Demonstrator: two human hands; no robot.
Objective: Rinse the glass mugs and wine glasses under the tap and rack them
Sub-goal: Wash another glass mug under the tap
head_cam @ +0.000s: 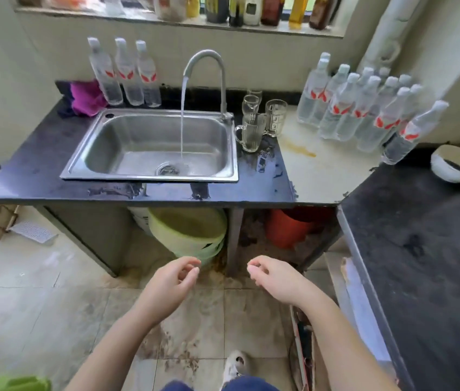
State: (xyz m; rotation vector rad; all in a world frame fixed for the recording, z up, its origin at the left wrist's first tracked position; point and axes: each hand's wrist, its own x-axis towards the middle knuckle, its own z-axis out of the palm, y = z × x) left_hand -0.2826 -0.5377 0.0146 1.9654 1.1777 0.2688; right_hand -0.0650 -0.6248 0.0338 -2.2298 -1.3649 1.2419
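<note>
Currently, left hand [173, 280] and right hand [275, 277] hang loosely curled, grasping nothing, while the tap [204, 69] runs into the sink [149, 142] beside the glasses [261, 122].

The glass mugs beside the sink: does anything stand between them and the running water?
Nothing visible does. The glass mugs stand right of the sink, with only its rim and the tap base between. Both hands hang empty, well short of the counter.

Pale tiled walls [251, 60] back a dark stone surface [39, 162]; a window ledge [166, 22] holds bottles above, and stained beige floor tiles [39, 306] lie in daylight.
</note>
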